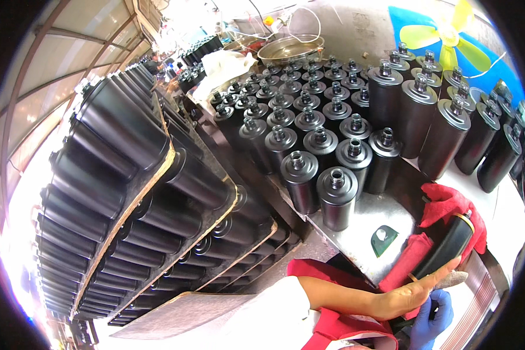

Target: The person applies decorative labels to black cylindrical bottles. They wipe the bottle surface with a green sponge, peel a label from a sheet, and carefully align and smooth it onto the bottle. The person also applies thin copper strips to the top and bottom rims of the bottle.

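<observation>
A black cylinder point(444, 248) with a gold ring near its end lies slanted against red cloth point(402, 262) at the lower right. My bare left hand point(411, 296) reaches across its near end, fingers stretched out. Just below, my right hand point(430, 321), in a blue glove, has its fingers curled; what they hold, if anything, is hidden. A rough grey-brown oval piece point(452, 279) shows beside my left fingertips; I cannot tell what it is. A small dark green plate point(384, 240) with a pale spot lies on the metal tabletop point(364, 213).
Black bottles point(338, 195) with clear necks crowd the table beyond my hands. More black containers point(125, 122) fill stacked boards point(149, 186) on the left. A fan with yellow-green blades point(449, 36) stands at the back right, and a round metal pan point(291, 49) at the back.
</observation>
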A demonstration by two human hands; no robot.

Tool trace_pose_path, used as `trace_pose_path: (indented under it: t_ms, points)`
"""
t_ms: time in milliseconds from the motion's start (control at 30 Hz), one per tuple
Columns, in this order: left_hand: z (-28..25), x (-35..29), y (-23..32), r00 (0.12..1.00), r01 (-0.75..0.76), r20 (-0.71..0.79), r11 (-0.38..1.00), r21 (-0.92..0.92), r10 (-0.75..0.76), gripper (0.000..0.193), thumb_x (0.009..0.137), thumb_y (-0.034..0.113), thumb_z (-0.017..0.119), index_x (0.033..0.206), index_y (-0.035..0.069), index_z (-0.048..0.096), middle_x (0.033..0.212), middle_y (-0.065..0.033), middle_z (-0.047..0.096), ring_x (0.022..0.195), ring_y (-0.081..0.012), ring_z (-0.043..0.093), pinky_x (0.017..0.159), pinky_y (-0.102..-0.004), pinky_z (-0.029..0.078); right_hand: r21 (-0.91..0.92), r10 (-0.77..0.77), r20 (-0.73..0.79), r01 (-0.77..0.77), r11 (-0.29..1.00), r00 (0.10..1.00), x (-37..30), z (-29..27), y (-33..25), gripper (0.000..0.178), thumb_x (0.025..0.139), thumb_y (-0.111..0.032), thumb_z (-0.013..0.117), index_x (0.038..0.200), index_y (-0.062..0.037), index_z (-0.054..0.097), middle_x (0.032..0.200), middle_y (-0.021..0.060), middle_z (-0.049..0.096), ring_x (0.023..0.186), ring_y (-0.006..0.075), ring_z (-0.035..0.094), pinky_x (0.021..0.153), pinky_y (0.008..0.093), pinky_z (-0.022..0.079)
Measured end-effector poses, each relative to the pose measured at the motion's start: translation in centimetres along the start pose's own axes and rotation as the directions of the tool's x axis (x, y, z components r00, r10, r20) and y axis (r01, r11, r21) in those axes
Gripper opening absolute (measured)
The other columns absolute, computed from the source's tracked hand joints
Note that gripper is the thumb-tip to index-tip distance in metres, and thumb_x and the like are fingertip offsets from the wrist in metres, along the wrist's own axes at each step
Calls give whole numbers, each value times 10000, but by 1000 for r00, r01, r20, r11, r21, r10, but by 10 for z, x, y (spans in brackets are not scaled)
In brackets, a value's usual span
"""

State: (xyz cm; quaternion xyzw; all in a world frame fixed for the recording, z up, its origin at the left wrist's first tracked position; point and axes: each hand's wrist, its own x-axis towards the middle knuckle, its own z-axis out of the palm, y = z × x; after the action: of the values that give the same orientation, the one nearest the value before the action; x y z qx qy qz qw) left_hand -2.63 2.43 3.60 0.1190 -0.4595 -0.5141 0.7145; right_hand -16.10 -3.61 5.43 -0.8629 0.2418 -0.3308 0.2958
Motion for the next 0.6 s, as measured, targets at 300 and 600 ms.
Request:
trace_pose_path:
  t_ms: [300, 600]
  points:
    - [0, -2, 19, 993, 95, -53, 983, -158, -104, 732, 955, 306, 494, 1487, 52, 61, 1487, -103, 234, 1361, -199, 255, 1117, -345, 147, 11, 0, 163, -2, 1000, 987, 22, -24, -26, 129, 829, -11, 649, 955, 13, 658, 815, 110, 670, 677, 206, 636, 631, 298, 502]
    - [-68, -34, 12, 967, 255, -225, 385, 887, -123, 1116, 640, 347, 849, 1438, -47, 175, 1471, -236, 267, 1364, -342, 284, 1099, -402, 240, 403, 616, -183, -512, 758, 766, 87, -51, 99, 186, 890, -98, 565, 997, 45, 618, 849, 26, 609, 773, 97, 556, 722, 228, 451]
